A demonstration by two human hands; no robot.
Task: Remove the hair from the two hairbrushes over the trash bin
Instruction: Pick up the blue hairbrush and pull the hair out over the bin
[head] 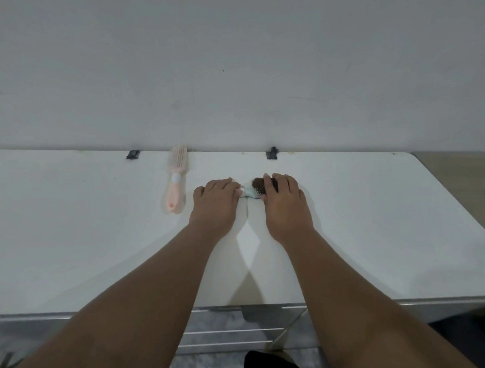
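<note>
A pale green hairbrush [249, 193] lies on the white table [376, 219], with a clump of dark brown hair [258, 182] on its head. My left hand [215, 201] rests over its handle end, fingers curled down on it. My right hand [283, 200] covers the brush head and the hair, fingers spread on top. A pink hairbrush [176, 179] lies by itself to the left of my left hand, handle toward me, head near the wall. No trash bin is in view.
The white wall [230, 59] rises right behind the table. Two black clips [272, 153] sit on the table's back edge. The table's front edge has a metal frame [228, 332], and the tiled floor shows below.
</note>
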